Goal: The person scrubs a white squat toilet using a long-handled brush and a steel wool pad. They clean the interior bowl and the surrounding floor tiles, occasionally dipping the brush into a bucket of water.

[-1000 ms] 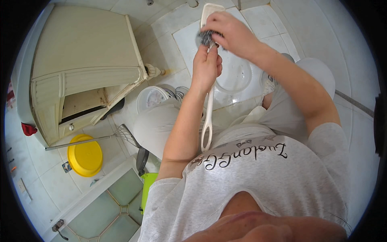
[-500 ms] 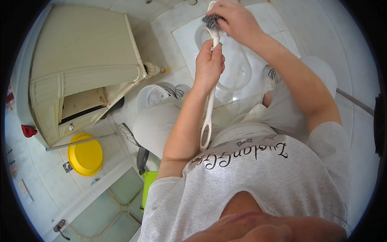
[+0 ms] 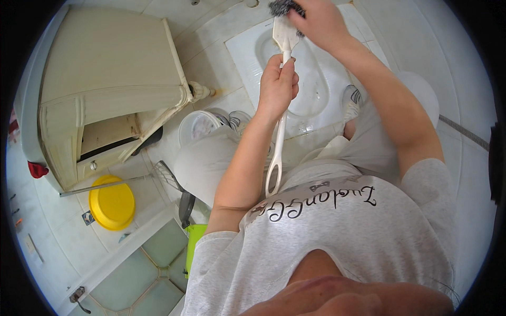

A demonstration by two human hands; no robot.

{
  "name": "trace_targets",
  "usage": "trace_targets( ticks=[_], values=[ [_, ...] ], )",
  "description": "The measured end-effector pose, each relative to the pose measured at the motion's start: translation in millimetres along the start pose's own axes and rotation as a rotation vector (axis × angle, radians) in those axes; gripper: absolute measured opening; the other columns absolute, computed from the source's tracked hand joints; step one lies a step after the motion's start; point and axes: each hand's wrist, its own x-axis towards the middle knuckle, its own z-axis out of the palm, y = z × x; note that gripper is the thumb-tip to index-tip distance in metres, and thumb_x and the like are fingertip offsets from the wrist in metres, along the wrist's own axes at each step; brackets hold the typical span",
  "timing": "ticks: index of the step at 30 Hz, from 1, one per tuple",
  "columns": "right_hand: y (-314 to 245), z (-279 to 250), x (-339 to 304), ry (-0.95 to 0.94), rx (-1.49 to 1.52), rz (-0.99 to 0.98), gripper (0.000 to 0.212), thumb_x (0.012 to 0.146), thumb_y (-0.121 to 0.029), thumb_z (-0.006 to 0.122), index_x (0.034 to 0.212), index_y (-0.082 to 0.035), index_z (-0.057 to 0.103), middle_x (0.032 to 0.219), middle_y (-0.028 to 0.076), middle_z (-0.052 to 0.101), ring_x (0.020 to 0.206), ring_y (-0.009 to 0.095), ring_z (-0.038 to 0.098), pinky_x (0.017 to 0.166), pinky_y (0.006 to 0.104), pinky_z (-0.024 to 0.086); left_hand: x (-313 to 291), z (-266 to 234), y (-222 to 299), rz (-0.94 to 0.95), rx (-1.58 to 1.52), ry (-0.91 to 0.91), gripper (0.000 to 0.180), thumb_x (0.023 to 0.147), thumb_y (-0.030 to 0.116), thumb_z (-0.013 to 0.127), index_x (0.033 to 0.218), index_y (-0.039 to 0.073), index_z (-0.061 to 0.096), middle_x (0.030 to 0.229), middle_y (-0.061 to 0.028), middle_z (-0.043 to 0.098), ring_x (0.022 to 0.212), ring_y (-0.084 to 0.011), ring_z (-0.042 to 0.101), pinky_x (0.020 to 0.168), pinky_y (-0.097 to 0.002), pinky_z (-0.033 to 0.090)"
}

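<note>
A: In the head view, where is the white long-handled tool (image 3: pixel 282 124), and how does it lie?
B: Above the squat toilet (image 3: pixel 311 96), between the person's knees. Its long axis runs almost straight up the view, leaning slightly right at the top. The broad flat end points away from the body; the looped end points back to the grey shirt (image 3: pixel 337 216), by the belly
A: And the left hand (image 3: pixel 279 87)?
B: It is wrapped round the shaft just below the broad end, fingers curled together and thumb lying along it. That forearm rises from below, nearly in line with the handle
A: The right hand (image 3: pixel 322 22)?
B: Its forearm slants up and leftward from a bent elbow out to the side. Thumb and fingers pinch a dark grey scouring pad (image 3: pixel 282 7) at the far edge of the broad end; I cannot tell how every fingertip sits, as the upper edge cuts the view
</note>
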Motion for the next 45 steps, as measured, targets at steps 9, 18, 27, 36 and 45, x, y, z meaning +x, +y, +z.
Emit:
trace_targets(
  ticks=[9,18,27,36,45],
  values=[
    [-5,-1,-6,-0.154,0.18,-0.086,0.019,0.069,-0.005,0.06,0.088,-0.004,0.062,0.081,0.014,0.058,0.074,0.031,0.058,0.064,0.0384,0.046,3,-4,-2,0.006,-0.067,0.027,0.019,0.096,0.018,0.041,0.105,0.002,0.046,0.06,0.0022,0.038,0.043,-0.0054,0.03,0.04,-0.0217,0.023],
    [-3,19,-27,-0.299,0.005,-0.037,0.021,0.072,-0.008,0.06,0.094,-0.007,0.061,0.091,0.007,0.061,0.089,0.028,0.056,0.075,0.036,0.047,6,-4,-13,0.086,0.155,0.066,0.016,0.094,0.016,0.045,0.104,0.003,0.047,0.06,0.0021,0.042,0.046,-0.0049,0.034,0.039,-0.0201,0.028],
    [-3,21,-27,-0.201,-0.006,-0.009,0.024,0.071,0.0,0.06,0.093,-0.009,0.06,0.09,0.005,0.058,0.088,0.025,0.054,0.071,0.037,0.047,4,1,-16,0.063,0.195,0.075,0.017,0.092,0.014,0.047,0.103,0.001,0.047,0.06,0.0002,0.045,0.047,-0.0066,0.039,0.041,-0.0224,0.032],
    [8,6,-12,-0.304,-0.004,0.126,0.019,0.071,-0.004,0.06,0.09,-0.007,0.061,0.087,0.008,0.059,0.082,0.028,0.057,0.07,0.0364,0.046,7,-15,-7,0.101,0.106,0.131,0.016,0.091,0.014,0.048,0.102,0.002,0.047,0.059,-0.0005,0.047,0.046,-0.0064,0.041,0.04,-0.0229,0.035],
    [-13,16,-23,-0.253,0.127,-0.064,0.022,0.072,-0.002,0.06,0.092,-0.01,0.061,0.092,0.004,0.06,0.088,0.024,0.057,0.072,0.0346,0.047,10,-9,-19,0.25,0.225,0.138,0.018,0.092,0.014,0.048,0.105,0.002,0.048,0.059,0.0015,0.044,0.046,-0.0053,0.036,0.041,-0.0206,0.03]
  ],
)
